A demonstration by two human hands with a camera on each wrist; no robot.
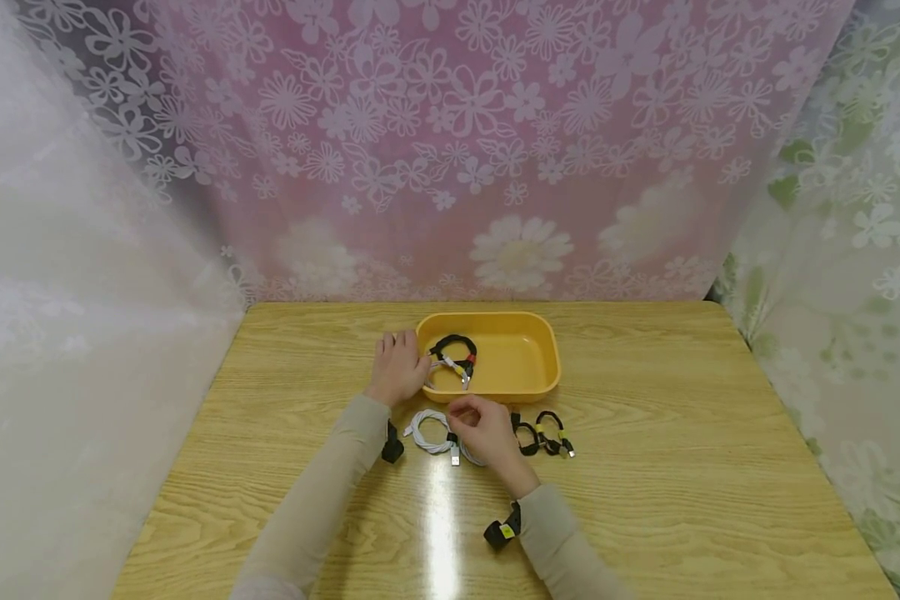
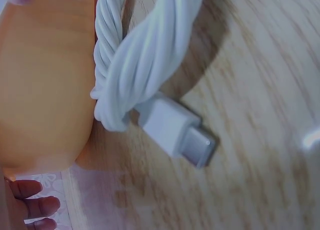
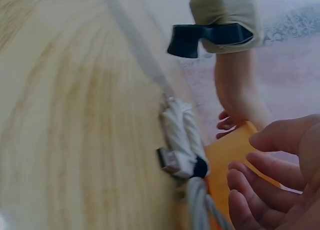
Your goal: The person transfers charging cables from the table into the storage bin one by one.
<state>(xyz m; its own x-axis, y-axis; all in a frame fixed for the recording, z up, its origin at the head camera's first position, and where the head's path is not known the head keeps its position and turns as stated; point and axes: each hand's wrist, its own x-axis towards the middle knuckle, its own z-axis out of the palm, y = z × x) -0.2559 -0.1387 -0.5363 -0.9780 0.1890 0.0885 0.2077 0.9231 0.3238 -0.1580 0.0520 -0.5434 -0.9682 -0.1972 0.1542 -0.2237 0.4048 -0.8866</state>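
- Head view: yellow bin (image 1: 517, 360) by the desk's (image 1: 682, 375) far edge, left hand (image 1: 397, 368) gripping one end
- right hand (image 1: 487, 429) half-open, empty, by white coils (image 2: 150, 60)
- guessing partway: two coils (image 1: 470, 344) in, white ones and black coils (image 1: 528, 451) left nearside

A pink floral curtain (image 1: 517, 125) hangs behind the wooden table (image 1: 682, 433).

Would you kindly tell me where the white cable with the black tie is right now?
In the head view, the white cable lies on the table in front of the yellow tray, just left of the right hand.
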